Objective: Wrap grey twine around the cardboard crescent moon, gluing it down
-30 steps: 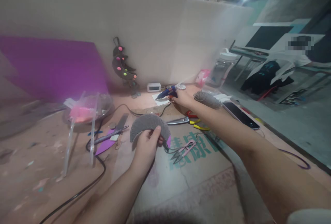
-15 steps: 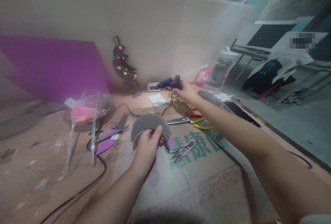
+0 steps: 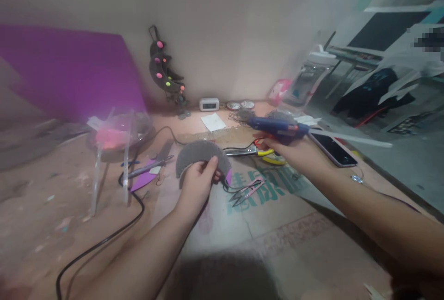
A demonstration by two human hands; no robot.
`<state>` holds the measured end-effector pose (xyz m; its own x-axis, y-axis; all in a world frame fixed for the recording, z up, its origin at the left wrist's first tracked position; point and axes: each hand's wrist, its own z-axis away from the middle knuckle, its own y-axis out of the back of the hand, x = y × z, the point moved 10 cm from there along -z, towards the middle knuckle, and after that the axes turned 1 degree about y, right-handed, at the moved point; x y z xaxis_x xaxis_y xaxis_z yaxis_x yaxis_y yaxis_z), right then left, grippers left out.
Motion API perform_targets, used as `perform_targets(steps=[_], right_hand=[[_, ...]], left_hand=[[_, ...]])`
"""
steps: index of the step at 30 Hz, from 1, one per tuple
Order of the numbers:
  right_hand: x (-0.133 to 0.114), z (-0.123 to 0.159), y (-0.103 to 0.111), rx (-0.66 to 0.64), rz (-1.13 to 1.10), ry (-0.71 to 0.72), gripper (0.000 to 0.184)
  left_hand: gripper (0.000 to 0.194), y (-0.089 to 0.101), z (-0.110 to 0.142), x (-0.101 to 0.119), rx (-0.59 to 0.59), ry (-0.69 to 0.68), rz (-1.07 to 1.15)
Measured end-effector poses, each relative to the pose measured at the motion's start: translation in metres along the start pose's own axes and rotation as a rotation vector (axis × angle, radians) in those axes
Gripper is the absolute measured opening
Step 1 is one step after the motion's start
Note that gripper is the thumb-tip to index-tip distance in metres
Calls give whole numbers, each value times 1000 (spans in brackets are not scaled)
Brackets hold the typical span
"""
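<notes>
My left hand (image 3: 200, 175) is closed on a grey fuzzy crescent (image 3: 199, 154), thumb on its face, near the middle of the work surface. A bit of purple shows at the crescent's right tip. My right hand (image 3: 282, 145) grips a blue glue gun (image 3: 275, 125), its nozzle pointing left and a long translucent glue stick (image 3: 357, 139) sticking out behind. Below the gun lie pliers with yellow handles (image 3: 272, 159), partly covered by the hand. Pink thread snips (image 3: 248, 191) rest just right of the crescent.
A dark moon ornament with coloured balls (image 3: 161, 66) hangs on the wall. Leftward stand a clear bowl (image 3: 138, 138), a purple sheet (image 3: 69, 73) and a black cable (image 3: 100, 245). At the back sits a small white clock (image 3: 209, 104); a phone (image 3: 335, 148) and a clear jug (image 3: 310, 78) are rightward.
My right hand has brought the glue gun from the back of the table nearer and to the right, uncovering the clock. My left hand keeps the crescent almost in place. The view has tilted slightly.
</notes>
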<state>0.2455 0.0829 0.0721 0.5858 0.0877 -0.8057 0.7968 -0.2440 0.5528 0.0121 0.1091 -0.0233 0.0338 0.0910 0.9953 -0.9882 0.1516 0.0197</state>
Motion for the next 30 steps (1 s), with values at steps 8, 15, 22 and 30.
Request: perform_targets(steps=[8, 15, 22, 30], right_hand=[[25, 48, -28, -126, 89, 104, 18], [30, 51, -37, -195, -118, 141, 24], [22, 55, -46, -261, -114, 126, 25], [10, 57, -48, -272, 27, 229, 29]], left_hand=[[43, 4, 1, -6, 24, 11, 14], [41, 5, -2, -9, 22, -4, 101], [40, 9, -4, -5, 54, -29, 68], [39, 7, -2, -1, 55, -24, 61]])
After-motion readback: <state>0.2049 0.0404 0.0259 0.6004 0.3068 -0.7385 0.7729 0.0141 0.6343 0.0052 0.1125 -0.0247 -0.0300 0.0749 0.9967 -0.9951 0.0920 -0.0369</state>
